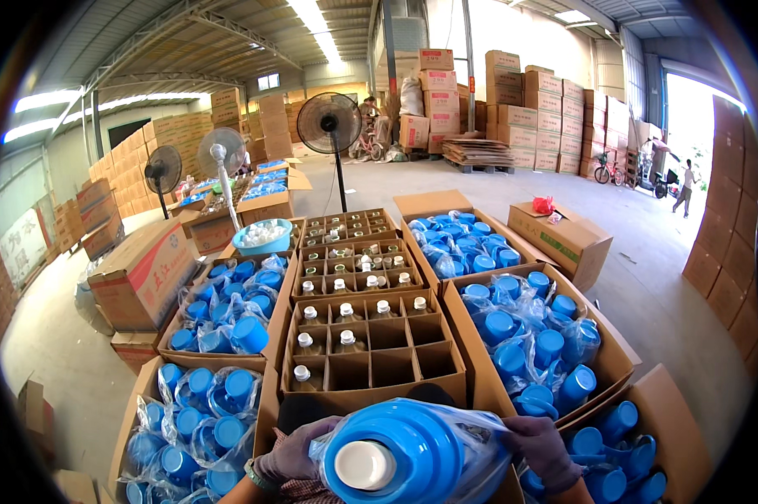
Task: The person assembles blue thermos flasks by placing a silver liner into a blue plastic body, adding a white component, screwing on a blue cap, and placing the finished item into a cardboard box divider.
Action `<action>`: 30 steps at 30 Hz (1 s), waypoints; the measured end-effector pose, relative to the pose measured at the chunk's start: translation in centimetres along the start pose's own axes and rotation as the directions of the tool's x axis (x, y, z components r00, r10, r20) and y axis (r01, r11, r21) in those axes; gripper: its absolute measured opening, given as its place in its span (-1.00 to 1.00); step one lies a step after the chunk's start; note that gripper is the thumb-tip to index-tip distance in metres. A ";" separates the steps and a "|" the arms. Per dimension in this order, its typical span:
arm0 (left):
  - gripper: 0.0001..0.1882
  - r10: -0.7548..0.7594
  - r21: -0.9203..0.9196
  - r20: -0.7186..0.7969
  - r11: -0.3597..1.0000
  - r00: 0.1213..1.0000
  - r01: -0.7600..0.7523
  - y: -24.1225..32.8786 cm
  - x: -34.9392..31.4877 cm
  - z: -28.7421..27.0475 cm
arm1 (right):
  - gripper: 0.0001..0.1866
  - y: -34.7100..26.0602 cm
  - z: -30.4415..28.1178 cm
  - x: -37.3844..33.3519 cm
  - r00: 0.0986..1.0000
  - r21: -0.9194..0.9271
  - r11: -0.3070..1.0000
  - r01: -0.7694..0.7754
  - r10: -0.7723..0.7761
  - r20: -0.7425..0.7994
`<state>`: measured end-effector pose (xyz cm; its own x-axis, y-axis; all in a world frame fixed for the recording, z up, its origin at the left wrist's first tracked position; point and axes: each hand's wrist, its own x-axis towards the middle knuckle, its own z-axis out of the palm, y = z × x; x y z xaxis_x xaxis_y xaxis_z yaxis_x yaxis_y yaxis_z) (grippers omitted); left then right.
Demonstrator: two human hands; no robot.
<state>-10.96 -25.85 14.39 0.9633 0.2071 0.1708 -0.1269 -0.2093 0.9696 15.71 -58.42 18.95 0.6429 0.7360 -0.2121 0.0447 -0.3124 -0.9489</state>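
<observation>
Close in front of me, a blue thermos flask lies with its white stopper toward me, partly wrapped in a clear plastic bag. On the flask's left side, my gloved left hand is closed on the bag's edge, close against the blue body. To the right, my gloved right hand grips the bag and draws it outward. Just beyond stands a divided carton, where several white-capped bottles fill the rear and left cells. Its other cells hold nothing visible.
Open cartons of bagged blue flasks flank me: near left, far left, right and far right. A light-blue basin of white pieces and a standing fan are beyond. Stacked cartons line the back.
</observation>
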 end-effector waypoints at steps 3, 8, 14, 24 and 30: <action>-0.11 -0.108 -0.106 0.068 0.988 0.992 0.115 0.7 0.7 -0.3 | -0.76 1.5 -1.0 -0.4 1.000 0.212 0.977 -0.009 0.005 0.020; -0.10 -0.170 -0.186 0.059 0.966 0.984 0.178 0.1 0.9 -0.6 | -0.72 2.2 -0.4 0.8 0.999 0.410 0.911 0.050 -0.039 -0.035; 0.04 -0.027 -0.006 0.112 1.000 0.993 0.027 -0.3 1.1 -0.5 | -0.33 0.7 -0.6 -1.3 0.969 0.727 0.685 0.037 -0.203 0.141; -0.13 0.091 0.135 0.061 0.986 0.994 -0.098 0.3 1.8 0.3 | -0.78 2.1 2.2 -0.4 0.681 -0.706 0.576 0.413 -0.710 -0.180; -0.09 0.049 0.141 0.091 0.988 0.995 -0.061 1.3 1.4 0.3 | -0.81 3.5 2.0 0.1 0.751 -0.572 0.724 0.386 -0.607 -0.261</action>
<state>-9.74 -26.11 15.82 0.9735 0.1087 0.2010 -0.1510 -0.3541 0.9229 14.47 -58.23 15.14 0.6550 0.5858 0.4773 0.7180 -0.2855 -0.6348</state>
